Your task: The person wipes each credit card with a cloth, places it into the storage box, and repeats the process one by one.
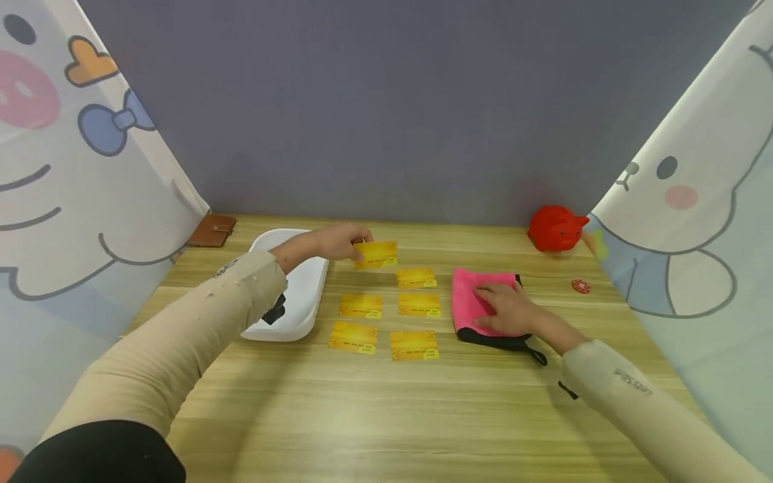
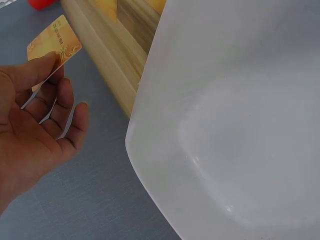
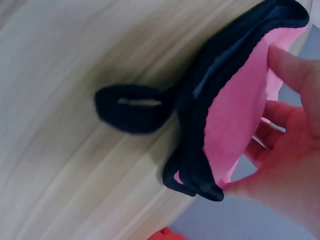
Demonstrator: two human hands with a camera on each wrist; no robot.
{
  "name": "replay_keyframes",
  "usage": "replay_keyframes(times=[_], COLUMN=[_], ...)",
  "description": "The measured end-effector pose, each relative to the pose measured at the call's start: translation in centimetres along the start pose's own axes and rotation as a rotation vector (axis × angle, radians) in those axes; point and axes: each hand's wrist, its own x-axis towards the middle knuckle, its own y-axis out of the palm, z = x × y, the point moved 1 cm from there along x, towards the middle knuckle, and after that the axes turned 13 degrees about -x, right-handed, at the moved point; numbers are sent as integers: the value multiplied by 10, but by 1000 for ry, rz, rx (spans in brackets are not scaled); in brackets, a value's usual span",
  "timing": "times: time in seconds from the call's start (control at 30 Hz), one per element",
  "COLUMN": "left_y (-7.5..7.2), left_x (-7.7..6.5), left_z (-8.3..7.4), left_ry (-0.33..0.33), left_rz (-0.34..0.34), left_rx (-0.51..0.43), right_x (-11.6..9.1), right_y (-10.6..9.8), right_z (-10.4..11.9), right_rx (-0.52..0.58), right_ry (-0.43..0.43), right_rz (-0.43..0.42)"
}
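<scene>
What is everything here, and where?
Cards: six, yellow, five lying, one held
Basin: one, white, left
Wallet: one, brown, back left
Pouch: one, pink and black, right of cards
Pig figure: one, red, back right
Chip: one, red, right side
Table: one, woodgrain, beneath
Backdrop: one, grey, behind
Panels: two, pale cartoons, both sides
Dark pieces: two, black, by sleeves, unclear
Sleeves: two, mostly beige, both arms
Left hand: one, bare, holding card
Right hand: one, bare, on pouch

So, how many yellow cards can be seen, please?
6: one card in the left hand; on the table, two cards nearer the white tray and three cards nearer the pink pouch. Others may be hidden.
</scene>
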Motion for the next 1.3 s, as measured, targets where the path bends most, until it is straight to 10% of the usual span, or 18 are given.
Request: replay_keyframes(times=[0.6,0.93,1.13,1.3], left_y=[1,5,23,37], left_x=[-11,-12,-11,-9], left_z=[-4,-18,-33,-47], left_ry=[11,60,86,130], left_rz=[-133,-323,-359,-463], left_rx=[-157,-475,-558,-587], right_x=[-6,-7,-5,4], right_y=[3,-45,-74,-86], right_z=[4,11,42,67], right_rx=[-4,156,-17,-215], right_ry=[51,52,-84,-225], right_rz=[-285,-907,-1229,-1310])
